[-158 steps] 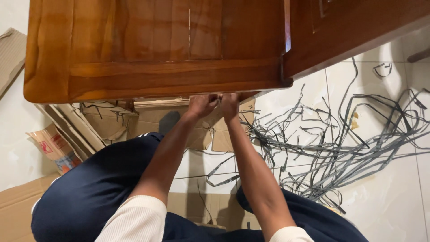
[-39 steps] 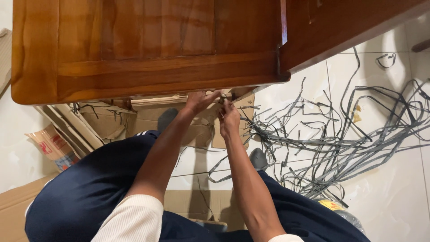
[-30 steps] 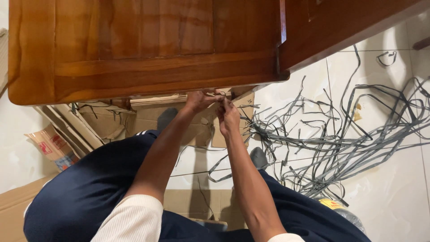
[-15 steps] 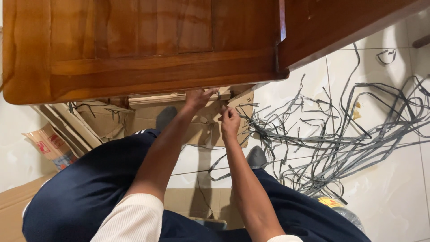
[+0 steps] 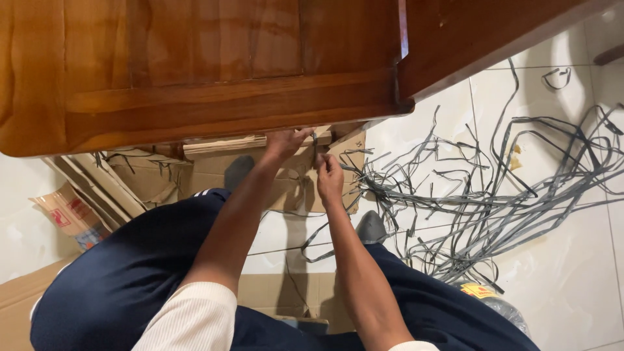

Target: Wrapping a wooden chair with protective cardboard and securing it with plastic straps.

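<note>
A large polished wooden panel (image 5: 195, 71) fills the top of the view, with a second wooden piece (image 5: 468, 39) meeting it at the right. My left hand (image 5: 286, 142) reaches under the panel's lower edge, fingers curled against it near a small metal fitting. My right hand (image 5: 329, 179) sits just below and to the right, fingers pinched together as if on something small; what it holds is too small to make out. Both forearms stretch forward over my dark blue trousers (image 5: 130, 273).
A tangle of grey plastic packing straps (image 5: 494, 195) sprawls over the white tiled floor at the right. Flattened cardboard (image 5: 214, 172) lies under the panel and by my legs. A crumpled printed box (image 5: 65, 214) sits at the left. A grey-socked foot (image 5: 372, 227) rests nearby.
My right hand has dropped a little away from the panel's edge, while my left hand stays up against it. The panel has shifted slightly left in view.
</note>
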